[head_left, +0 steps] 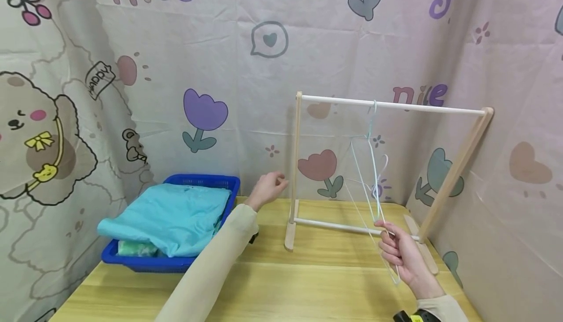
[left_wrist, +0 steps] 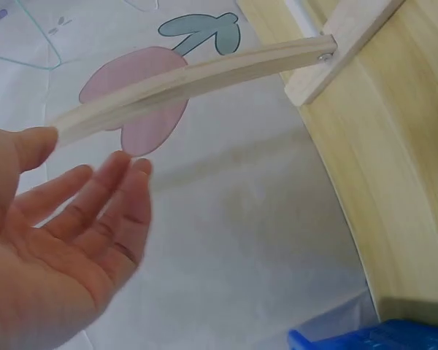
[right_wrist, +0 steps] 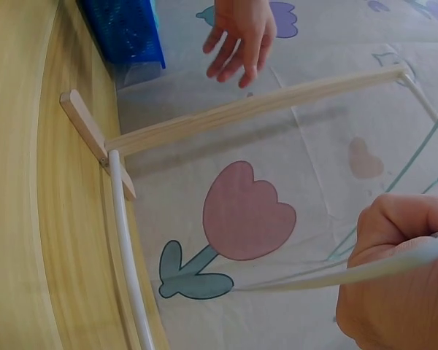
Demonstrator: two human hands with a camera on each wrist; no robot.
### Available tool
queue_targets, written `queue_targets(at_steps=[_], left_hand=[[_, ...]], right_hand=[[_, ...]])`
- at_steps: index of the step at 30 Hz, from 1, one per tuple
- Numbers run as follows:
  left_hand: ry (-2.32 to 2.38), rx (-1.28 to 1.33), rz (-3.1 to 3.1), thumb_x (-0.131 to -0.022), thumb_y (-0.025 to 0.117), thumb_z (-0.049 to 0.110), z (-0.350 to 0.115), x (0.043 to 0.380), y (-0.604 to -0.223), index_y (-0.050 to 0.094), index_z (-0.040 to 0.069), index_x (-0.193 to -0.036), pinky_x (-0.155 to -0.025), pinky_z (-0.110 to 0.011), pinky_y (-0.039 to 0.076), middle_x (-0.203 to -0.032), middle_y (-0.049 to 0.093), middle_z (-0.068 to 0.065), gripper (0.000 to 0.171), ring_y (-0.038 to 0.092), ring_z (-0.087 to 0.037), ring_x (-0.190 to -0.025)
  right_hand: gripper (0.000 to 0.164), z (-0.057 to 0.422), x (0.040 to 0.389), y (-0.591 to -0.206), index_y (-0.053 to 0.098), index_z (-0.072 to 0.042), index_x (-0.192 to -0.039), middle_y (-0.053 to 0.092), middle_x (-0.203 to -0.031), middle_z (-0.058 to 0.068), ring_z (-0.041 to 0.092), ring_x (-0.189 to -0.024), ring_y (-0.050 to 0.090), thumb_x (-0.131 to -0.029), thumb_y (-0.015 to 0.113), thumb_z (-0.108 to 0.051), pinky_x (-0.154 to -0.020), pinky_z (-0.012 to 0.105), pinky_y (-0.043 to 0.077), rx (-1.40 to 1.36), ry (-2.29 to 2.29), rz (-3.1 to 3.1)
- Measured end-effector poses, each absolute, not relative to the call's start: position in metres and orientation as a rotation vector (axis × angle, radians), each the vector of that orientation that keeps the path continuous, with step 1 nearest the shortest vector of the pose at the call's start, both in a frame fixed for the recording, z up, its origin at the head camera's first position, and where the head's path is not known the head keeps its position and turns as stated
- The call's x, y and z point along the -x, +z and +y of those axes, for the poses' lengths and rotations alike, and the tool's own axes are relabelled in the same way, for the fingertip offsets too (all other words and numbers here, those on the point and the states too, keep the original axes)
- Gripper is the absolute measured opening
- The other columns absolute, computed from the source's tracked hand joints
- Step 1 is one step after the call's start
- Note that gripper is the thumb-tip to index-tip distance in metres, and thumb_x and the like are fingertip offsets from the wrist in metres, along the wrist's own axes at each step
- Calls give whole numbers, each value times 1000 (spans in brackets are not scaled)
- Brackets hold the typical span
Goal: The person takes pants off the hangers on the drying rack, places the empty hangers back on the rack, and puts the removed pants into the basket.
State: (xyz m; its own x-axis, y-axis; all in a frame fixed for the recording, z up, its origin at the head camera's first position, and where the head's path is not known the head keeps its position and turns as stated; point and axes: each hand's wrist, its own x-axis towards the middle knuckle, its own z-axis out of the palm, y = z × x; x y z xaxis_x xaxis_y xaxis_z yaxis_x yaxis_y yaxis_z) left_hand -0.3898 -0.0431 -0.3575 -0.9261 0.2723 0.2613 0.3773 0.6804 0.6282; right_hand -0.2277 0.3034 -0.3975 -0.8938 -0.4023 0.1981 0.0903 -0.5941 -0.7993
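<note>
My right hand [head_left: 402, 256] grips a thin white clothes hanger [right_wrist: 350, 273] in front of the rack. Behind it, a light blue hanger [head_left: 369, 126] hangs by its hook from the top bar of a small wooden clothes rack [head_left: 296, 161]. Beside the rack's left post is my left hand [head_left: 267, 188], holding nothing. In the left wrist view its fingers [left_wrist: 95, 211] are loosely bent, and the thumb appears close to the post; whether it touches cannot be told.
A blue basket [head_left: 110, 254] stands at the left of the wooden table [head_left: 281, 288]. Light blue cloth [head_left: 176, 214] is heaped in it and spills over its front rim, with something green [head_left: 136, 248] underneath. A printed curtain [head_left: 246, 92] hangs close behind the rack.
</note>
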Motion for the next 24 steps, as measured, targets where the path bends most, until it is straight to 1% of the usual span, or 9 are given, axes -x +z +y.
queue_targets(at_steps=[5,8,12,15,18,21,24], left_hand=[[-1120,554,-2650,-100,56,30,-33,397,-356,55,5,-135,-87,-42,56,-112,70,-15,43,66,-27,-102],[-1154,548,-2622,-100,56,29,-28,400,-354,54,5,-136,-91,-43,55,-115,69,-16,43,66,-29,-105],[-1205,561,-2588,-100,56,28,-19,402,-350,47,5,-142,-95,-44,53,-124,64,-19,48,65,-30,-109],[-1234,565,-2556,-101,55,26,-12,403,-347,42,5,-146,-95,-44,53,-131,60,-20,51,64,-31,-111],[-1239,564,-2535,-102,54,24,-6,404,-345,45,4,-143,-92,-43,55,-130,61,-19,47,64,-30,-110],[-1234,558,-2527,-103,53,23,-2,406,-346,51,4,-134,-90,-42,56,-125,64,-18,37,65,-30,-109],[-1211,552,-2535,-104,50,24,0,406,-346,55,5,-124,-88,-41,56,-120,65,-17,28,65,-30,-108]], right_hand=[[46,301,227,-395,59,-10,-109,14,-65,-4,8,-53,6,-109,13,-16,-43,19,4,525,-2543,1249],[49,300,226,-393,59,-10,-109,15,-65,-4,8,-53,7,-109,11,-16,-43,19,4,551,-2541,1218],[49,299,225,-391,59,-10,-111,17,-66,-5,8,-54,7,-109,11,-17,-44,18,4,558,-2547,1207],[45,298,225,-388,59,-10,-112,18,-66,-5,9,-55,6,-110,15,-19,-45,19,4,537,-2564,1262],[42,297,224,-385,60,-12,-111,20,-66,-5,10,-55,5,-110,18,-19,-45,20,4,511,-2580,1332],[42,298,222,-384,60,-12,-112,21,-66,-6,10,-56,5,-110,19,-19,-45,20,3,506,-2596,1356],[38,300,221,-383,59,-12,-113,23,-66,-6,9,-55,7,-110,22,-20,-45,19,5,490,-2607,1384]])
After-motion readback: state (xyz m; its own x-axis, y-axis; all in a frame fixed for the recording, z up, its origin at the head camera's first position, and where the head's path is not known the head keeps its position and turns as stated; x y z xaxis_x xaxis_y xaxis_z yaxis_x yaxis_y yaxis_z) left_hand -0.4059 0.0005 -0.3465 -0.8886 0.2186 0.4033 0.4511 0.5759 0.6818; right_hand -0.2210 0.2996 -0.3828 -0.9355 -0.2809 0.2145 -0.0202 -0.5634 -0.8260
